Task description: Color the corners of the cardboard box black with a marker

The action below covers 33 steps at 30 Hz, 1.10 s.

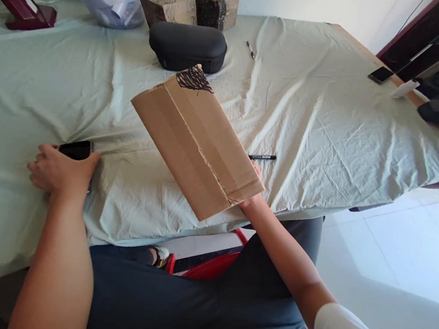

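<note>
A brown cardboard box [201, 146] is held tilted above the cloth-covered table [309, 160]. Black scribble marks its far corner, and a torn line runs along its face. My right hand [254, 193] grips its near right end; most of the fingers are hidden behind the cardboard. Just beyond that hand lies a black pen [263, 157]. On the left, my left hand [61, 168] is closed around the sides of a dark smartphone [76, 149] lying on the cloth, its palm covering the middle of the phone.
Toward the back are a black zip case [187, 47], two scribbled cardboard boxes [171, 6] [219, 8] and a clear plastic basket [115, 5] of papers. A second pen [250, 50] lies behind. A dark red stand [30, 7] is back left; another phone [381, 74] rests near the right edge.
</note>
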### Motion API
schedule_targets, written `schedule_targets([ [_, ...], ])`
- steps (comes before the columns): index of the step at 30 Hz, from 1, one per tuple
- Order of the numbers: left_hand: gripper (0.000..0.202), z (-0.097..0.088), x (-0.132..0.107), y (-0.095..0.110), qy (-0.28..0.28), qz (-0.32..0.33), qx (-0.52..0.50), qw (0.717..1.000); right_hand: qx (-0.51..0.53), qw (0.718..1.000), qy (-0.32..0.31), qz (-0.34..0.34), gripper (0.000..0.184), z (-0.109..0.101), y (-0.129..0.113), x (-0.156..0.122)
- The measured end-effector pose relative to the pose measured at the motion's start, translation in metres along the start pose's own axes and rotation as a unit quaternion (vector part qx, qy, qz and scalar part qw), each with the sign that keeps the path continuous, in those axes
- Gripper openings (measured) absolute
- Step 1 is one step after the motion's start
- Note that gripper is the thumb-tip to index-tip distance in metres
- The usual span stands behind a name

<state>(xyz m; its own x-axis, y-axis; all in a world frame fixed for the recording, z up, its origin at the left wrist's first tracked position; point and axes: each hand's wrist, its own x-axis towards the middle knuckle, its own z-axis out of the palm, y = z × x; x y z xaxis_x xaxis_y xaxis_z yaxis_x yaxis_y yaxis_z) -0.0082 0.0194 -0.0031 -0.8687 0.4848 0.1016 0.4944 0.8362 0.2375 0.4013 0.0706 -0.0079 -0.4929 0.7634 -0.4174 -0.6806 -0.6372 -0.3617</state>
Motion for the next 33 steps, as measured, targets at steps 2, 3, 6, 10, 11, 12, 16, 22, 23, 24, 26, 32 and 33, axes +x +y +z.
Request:
schedule_targets([
  [2, 0.101, 0.003, 0.0, 0.003, 0.005, -0.01, 0.002, 1.0, 0.028, 0.999, 0.032, -0.012, 0.023, -0.003, 0.0, 0.002],
  [3, 0.102, 0.004, 0.0, 0.003, 0.003, -0.014, 0.005, 1.0, 0.039, 0.998, 0.046, -0.016, 0.023, -0.004, 0.0, 0.003],
  [6, 0.104, 0.008, 0.001, 0.003, -0.01, -0.015, 0.013, 1.0, 0.049, 0.997, 0.062, -0.019, 0.022, -0.006, 0.0, 0.004],
  [10, 0.103, 0.006, -0.001, 0.005, -0.005, -0.01, 0.015, 1.0, 0.051, 0.995, 0.077, -0.031, 0.02, -0.009, 0.001, 0.007],
  [11, 0.104, 0.005, -0.002, 0.006, -0.005, -0.01, 0.014, 1.0, 0.051, 0.995, 0.074, -0.034, 0.02, -0.009, 0.001, 0.008],
  [12, 0.105, 0.004, -0.004, 0.007, -0.007, -0.009, 0.012, 1.0, 0.05, 0.996, 0.068, -0.035, 0.021, -0.009, 0.001, 0.008],
  [16, 0.099, 0.0, -0.013, 0.005, -0.02, 0.008, 0.01, 1.0, 0.047, 0.997, 0.052, -0.022, 0.029, -0.005, 0.0, 0.005],
  [22, 0.096, -0.006, -0.028, -0.004, -0.033, 0.032, 0.005, 0.999, 0.049, 0.999, 0.016, 0.003, 0.031, 0.0, 0.001, 0.002],
  [23, 0.095, -0.008, -0.029, -0.004, -0.035, 0.034, 0.005, 0.999, 0.041, 0.999, 0.0, 0.008, 0.032, -0.002, 0.001, 0.004],
  [24, 0.094, -0.009, -0.03, -0.004, -0.039, 0.036, 0.005, 0.999, 0.03, 0.999, -0.018, 0.011, 0.034, -0.004, 0.002, 0.005],
  [26, 0.092, -0.011, -0.032, -0.002, -0.046, 0.038, 0.004, 0.998, 0.007, 0.999, -0.053, 0.012, 0.036, -0.009, 0.003, 0.009],
  [32, 0.087, -0.019, -0.037, 0.0, -0.09, 0.061, 0.006, 0.994, -0.003, 0.996, -0.083, 0.012, 0.048, -0.014, 0.004, 0.011],
  [33, 0.088, -0.021, -0.037, 0.0, -0.105, 0.07, 0.008, 0.992, 0.002, 0.996, -0.086, 0.012, 0.048, -0.014, 0.004, 0.011],
])
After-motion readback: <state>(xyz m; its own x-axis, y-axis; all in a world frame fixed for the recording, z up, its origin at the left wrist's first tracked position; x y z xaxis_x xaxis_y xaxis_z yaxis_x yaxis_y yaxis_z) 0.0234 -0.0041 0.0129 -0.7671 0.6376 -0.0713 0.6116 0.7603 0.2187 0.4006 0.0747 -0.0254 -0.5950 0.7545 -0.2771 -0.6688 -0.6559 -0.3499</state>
